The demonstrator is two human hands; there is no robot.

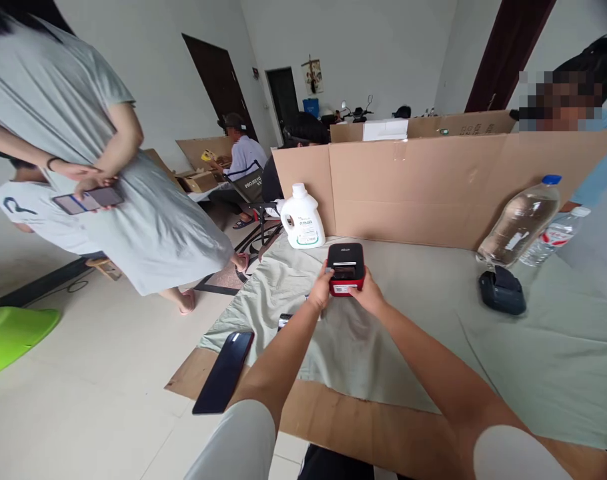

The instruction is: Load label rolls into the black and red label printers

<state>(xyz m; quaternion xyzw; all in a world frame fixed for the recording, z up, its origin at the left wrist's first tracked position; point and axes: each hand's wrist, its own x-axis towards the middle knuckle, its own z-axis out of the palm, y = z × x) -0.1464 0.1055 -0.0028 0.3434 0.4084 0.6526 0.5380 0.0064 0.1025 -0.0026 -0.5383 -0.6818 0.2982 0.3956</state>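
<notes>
A person's left hand [321,289] and right hand [367,293] clasp a small red and black box-shaped device [345,269] from either side, fingers curled against it. The device sits on a pale green cloth [423,333] spread over the table, near a white jug [302,218] and in front of a cardboard partition [408,193].

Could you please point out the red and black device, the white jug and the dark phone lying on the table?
Red and black device [345,261]: head view, on its black top.
White jug [302,223]: head view, on its front label.
Dark phone [224,373]: head view, mid-screen.
</notes>
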